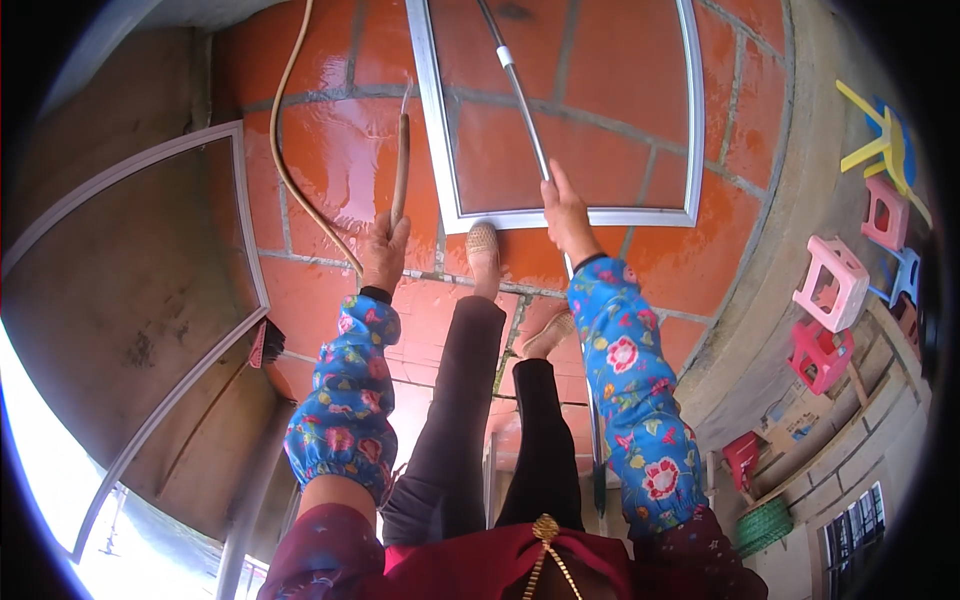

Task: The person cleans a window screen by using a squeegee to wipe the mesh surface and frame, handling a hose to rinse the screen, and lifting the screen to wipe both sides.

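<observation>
My left hand (pixel 385 253) grips a tan hose (pixel 402 169) near its end, which points away from me. A thin stream of water (pixel 407 94) leaves its mouth and falls on the wet tiles. My right hand (pixel 568 214) is closed around a metal pole (pixel 529 120) with a white collar; its far end runs out of view at the top. Beneath the pole lies a framed mesh screen (pixel 555 165) with a silver metal border, flat on the floor. One shoe (pixel 482 241) touches or nearly touches the frame's near edge.
Red floor tiles (pixel 322 172) are wet. On the left, a second framed screen (pixel 142 300) leans at the wall, with a broom or brush head (pixel 265 343) beside it. Along the right wall are pink plastic stools (pixel 831 283), a red stool (pixel 820 356) and a green basket (pixel 763 526).
</observation>
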Available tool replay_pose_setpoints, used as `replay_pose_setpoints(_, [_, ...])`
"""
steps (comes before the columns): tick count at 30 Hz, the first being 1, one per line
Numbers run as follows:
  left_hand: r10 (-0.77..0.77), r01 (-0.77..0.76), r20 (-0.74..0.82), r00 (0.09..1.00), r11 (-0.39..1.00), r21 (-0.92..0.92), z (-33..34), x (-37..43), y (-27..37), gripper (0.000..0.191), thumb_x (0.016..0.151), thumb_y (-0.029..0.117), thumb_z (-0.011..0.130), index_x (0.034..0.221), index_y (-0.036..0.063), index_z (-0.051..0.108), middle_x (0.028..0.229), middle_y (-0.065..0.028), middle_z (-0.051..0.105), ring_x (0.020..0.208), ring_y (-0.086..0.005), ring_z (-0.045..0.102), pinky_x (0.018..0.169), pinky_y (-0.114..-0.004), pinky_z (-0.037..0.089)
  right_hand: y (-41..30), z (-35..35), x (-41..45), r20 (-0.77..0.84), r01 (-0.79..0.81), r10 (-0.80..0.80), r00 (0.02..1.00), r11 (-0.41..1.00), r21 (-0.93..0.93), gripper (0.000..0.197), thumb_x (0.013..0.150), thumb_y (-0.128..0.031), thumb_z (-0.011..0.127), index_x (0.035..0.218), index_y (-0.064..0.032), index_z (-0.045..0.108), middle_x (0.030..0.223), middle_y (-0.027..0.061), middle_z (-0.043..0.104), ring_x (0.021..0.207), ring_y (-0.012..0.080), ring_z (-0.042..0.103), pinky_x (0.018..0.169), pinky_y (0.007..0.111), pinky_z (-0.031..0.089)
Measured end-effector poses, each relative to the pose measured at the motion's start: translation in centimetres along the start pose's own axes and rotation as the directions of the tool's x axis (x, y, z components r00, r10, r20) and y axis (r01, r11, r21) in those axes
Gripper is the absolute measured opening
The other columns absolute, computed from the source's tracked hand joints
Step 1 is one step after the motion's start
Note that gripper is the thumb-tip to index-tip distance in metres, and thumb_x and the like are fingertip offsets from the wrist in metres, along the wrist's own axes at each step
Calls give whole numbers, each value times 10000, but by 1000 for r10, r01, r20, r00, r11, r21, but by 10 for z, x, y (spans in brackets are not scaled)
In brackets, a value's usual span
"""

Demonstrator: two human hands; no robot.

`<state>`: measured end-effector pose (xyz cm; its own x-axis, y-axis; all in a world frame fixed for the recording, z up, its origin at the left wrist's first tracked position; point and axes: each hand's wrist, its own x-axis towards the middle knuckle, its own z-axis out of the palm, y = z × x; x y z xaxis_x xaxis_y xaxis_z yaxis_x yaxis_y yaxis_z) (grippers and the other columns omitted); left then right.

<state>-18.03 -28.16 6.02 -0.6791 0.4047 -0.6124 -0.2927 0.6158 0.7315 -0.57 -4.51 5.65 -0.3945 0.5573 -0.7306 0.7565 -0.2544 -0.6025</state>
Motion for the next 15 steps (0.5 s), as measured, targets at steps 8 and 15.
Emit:
replay_pose_setpoints(8, [-120,129,-101,988,988,85,-32,-9,-11,159,887,172,582,920,18,561,642,10,446,593,-90,410,509,-275,367,108,-48,-277,214,-339,315,925,937,85,420,917,-137,461,1331,-80,419,730,46,497,595,94,445,549,251,413])
replay_pose_setpoints(15, [-98,100,-56,994,995,31,-38,-14,-46,129,928,202,536,971,80,545,579,49,424,458,-49,407,385,-202,350,120,-47,-328,232,-282,298,926,954,-99,430,905,-137,501,1316,-38,420,929,165,634,763,220,624,688,302,484])
